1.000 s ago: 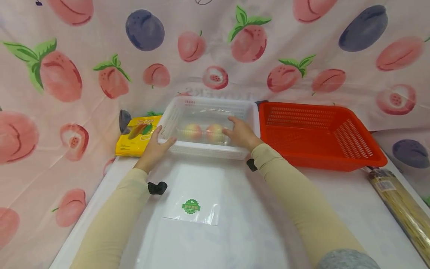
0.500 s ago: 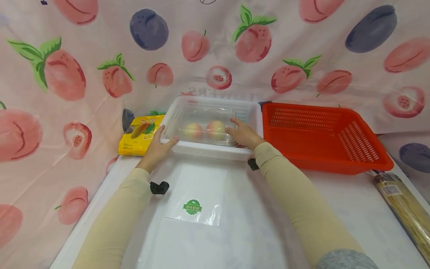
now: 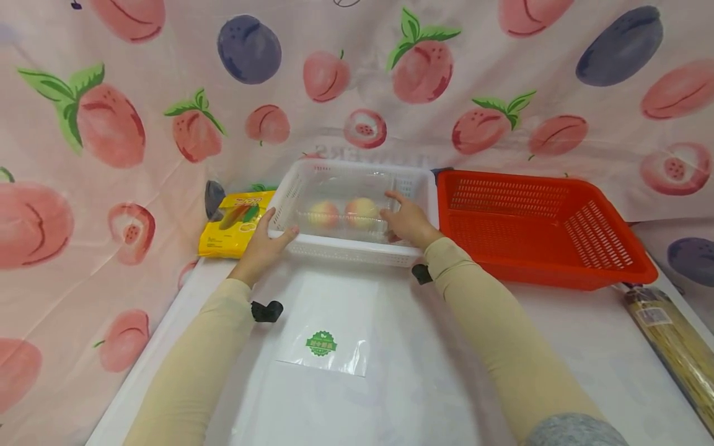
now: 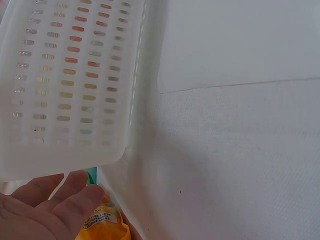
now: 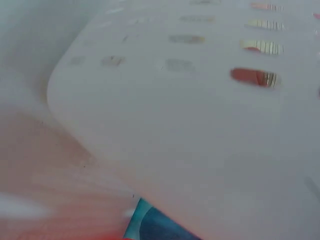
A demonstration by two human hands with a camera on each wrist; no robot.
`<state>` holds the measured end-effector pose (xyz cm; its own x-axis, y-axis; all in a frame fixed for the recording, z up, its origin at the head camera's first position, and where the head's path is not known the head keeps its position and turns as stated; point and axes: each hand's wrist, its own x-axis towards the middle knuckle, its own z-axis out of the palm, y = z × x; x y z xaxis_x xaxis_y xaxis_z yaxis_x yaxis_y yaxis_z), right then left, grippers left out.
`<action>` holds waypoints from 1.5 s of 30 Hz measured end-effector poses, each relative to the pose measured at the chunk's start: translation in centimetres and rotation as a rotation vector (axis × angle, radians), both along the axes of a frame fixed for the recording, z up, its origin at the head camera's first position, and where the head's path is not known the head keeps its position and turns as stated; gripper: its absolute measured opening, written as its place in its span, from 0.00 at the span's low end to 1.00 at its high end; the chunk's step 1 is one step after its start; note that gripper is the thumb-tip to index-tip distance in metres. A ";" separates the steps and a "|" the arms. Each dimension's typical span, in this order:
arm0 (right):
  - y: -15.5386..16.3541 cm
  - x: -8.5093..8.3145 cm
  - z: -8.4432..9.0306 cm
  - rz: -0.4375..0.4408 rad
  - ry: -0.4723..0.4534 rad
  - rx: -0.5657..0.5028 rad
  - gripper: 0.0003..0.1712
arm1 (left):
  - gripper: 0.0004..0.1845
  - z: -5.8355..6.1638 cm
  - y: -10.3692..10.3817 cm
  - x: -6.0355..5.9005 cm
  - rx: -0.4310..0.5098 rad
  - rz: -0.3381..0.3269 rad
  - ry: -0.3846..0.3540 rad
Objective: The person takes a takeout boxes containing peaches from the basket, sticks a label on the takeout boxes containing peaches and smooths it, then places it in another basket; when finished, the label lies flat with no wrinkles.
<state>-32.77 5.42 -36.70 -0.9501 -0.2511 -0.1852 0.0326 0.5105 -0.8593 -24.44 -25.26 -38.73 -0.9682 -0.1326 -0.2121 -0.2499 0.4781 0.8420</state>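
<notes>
A white perforated plastic basket (image 3: 357,243) stands near the back of the table. Inside lies a clear plastic box (image 3: 343,186) with two yellow-red fruits like peaches (image 3: 362,212) showing through it. My left hand (image 3: 264,244) is at the basket's front left corner, thumb by the front rim and fingers along the left end. In the left wrist view its loosely bent fingers lie beside the basket's end wall. My right hand (image 3: 409,220) reaches over the front rim into the basket, index finger and thumb spread apart at the box's right end; its other fingers are hidden.
A yellow packet (image 3: 234,226) with a mango picture stands left of the basket. To the right is a red perforated basket (image 3: 535,241). A long pack of noodles (image 3: 672,337) lies at the right edge. A clear bag with a green label (image 3: 321,343) lies in front.
My right hand has shifted a little to the right, from over the box to its right end. My left hand keeps its place at the corner. The head view has moved slightly.
</notes>
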 end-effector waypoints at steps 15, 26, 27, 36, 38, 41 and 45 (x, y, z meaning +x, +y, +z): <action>2.7 1.9 4.1 -0.011 0.139 -0.156 0.34 | 0.52 0.2 0.2 0.3 0.002 -0.009 0.014; 7.0 4.4 6.4 -0.033 0.176 -0.212 0.33 | 0.55 -0.1 0.2 0.2 0.000 -0.013 0.006; 7.4 4.7 6.6 -0.032 0.179 -0.217 0.33 | 0.55 -0.1 0.2 0.2 0.000 -0.013 0.007; 10.8 7.7 8.0 -0.035 0.224 -0.132 0.33 | 0.56 0.0 0.4 0.6 0.028 -0.008 -0.013; 11.5 8.6 8.3 -0.034 0.225 -0.109 0.33 | 0.56 0.0 0.4 0.8 0.032 -0.010 -0.020; 12.6 10.0 8.6 -0.029 0.237 -0.087 0.34 | 0.55 0.1 0.4 0.9 0.038 -0.013 -0.026; 14.3 11.5 8.6 -0.030 0.273 -0.048 0.35 | 0.57 0.2 0.3 0.8 0.034 -0.020 -0.033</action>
<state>-21.26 19.69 -28.14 -0.9705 -0.2240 0.0896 -0.1884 0.4717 -0.8614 -23.69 -24.92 -38.53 -0.9631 -0.1051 -0.2480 -0.2683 0.4544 0.8494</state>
